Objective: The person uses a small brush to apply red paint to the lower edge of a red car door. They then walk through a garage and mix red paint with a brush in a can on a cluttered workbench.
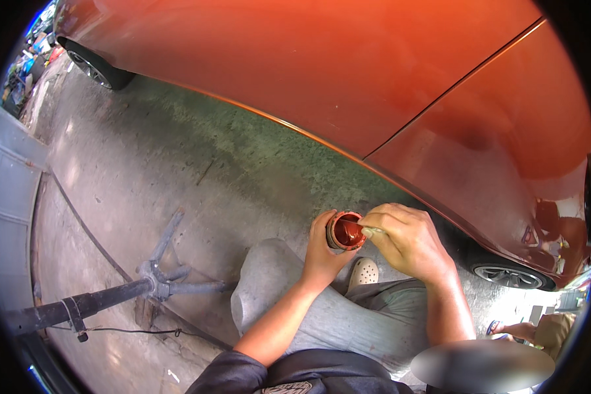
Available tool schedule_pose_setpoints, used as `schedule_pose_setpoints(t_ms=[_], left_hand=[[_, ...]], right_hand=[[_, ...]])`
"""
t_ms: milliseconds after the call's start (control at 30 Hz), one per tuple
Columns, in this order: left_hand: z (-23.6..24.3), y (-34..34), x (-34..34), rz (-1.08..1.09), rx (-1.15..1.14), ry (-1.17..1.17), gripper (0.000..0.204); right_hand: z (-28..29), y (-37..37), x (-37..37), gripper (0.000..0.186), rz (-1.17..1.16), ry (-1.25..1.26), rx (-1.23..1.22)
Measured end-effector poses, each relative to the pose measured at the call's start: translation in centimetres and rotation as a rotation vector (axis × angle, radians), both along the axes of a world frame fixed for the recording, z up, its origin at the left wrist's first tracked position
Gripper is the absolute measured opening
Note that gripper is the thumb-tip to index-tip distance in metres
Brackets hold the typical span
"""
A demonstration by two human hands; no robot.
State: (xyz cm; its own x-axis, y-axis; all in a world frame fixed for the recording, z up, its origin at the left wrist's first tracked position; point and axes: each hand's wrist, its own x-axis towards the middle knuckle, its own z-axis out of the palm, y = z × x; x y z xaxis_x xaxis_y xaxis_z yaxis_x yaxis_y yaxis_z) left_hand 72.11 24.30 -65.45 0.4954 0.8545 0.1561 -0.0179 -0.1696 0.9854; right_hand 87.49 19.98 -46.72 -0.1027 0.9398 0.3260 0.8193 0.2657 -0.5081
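My left hand (325, 253) is wrapped around a small open can (335, 233) with glossy red paint inside and red smears on its rim. My right hand (404, 236) is closed in a pinch at the can's right rim, on a thin tool that reaches over the can's mouth; its shape is mostly hidden by my fingers. Both hands are held above my bent leg in grey trousers (302, 308), below the lower edge of an orange car (308, 72).
A dark metal stand (154, 279) with tubular legs and cables is on the concrete floor (144, 184) at left, beside a grey panel (10, 203). The car's wheels (509, 272) show at both sides. Another person's leg (525, 331) is at lower right; assorted clutter (29, 72) lies far left.
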Motion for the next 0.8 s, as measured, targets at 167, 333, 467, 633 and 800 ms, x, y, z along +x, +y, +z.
schedule_pose_setpoints(t_ms=[167,333,467,633,800], left_hand=[[0.2,0.2,-0.4,-0.019,-0.082,0.001,0.084],[-0.4,0.2,0.3,-0.047,-0.101,-0.02,0.084],[-0.2,0.0,0.6,-0.056,-0.088,-0.027,0.084],[0.2,-0.1,0.9,0.01,0.091,0.102,0.085],[0.3,-0.3,0.9,0.061,0.145,0.113,0.087]], right_hand=[[-0.4,0.0,0.0,0.01,0.042,0.042,-0.09],[-0.5,0.4,0.6,0.014,-0.006,0.033,-0.06],[-0.5,-0.3,0.8,0.018,0.021,0.023,-0.069],[-0.6,-0.5,1.5,0.013,-0.153,-0.001,-0.134],[-1.3,-0.9,0.8,0.014,-0.402,0.435,-0.322]])
